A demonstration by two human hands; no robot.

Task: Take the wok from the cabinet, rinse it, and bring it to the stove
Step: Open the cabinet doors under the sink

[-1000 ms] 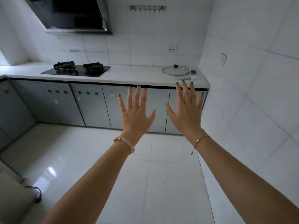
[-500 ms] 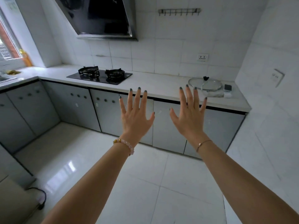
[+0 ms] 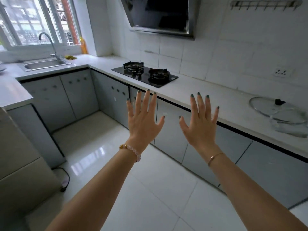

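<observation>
Both hands up in front, palms away, fingers straight and spread, holding nothing: left hand [image 3: 143,120], right hand [image 3: 200,124]. They hang side by side, apart, in the air before the counter [image 3: 208,92] front edge, touching nothing. Bead bracelet [image 3: 131,150] on left wrist, thin chain [image 3: 214,157] on right. Wok: not in view, can't tell where. Cabinet doors [image 3: 275,172] under the counter all closed. Stove [image 3: 145,75], two burners, black glass top, sits on the counter's back run near the inner corner, under the range hood [image 3: 160,14]; both burners bare. Sink [image 3: 45,64] with faucet [image 3: 50,45] is set in the counter's left leg, below the window [image 3: 36,20]. Glass lid [image 3: 273,110] with black knob lies near the counter's right end. Wall socket [image 3: 281,72] above it. White tile floor [image 3: 150,189].
</observation>
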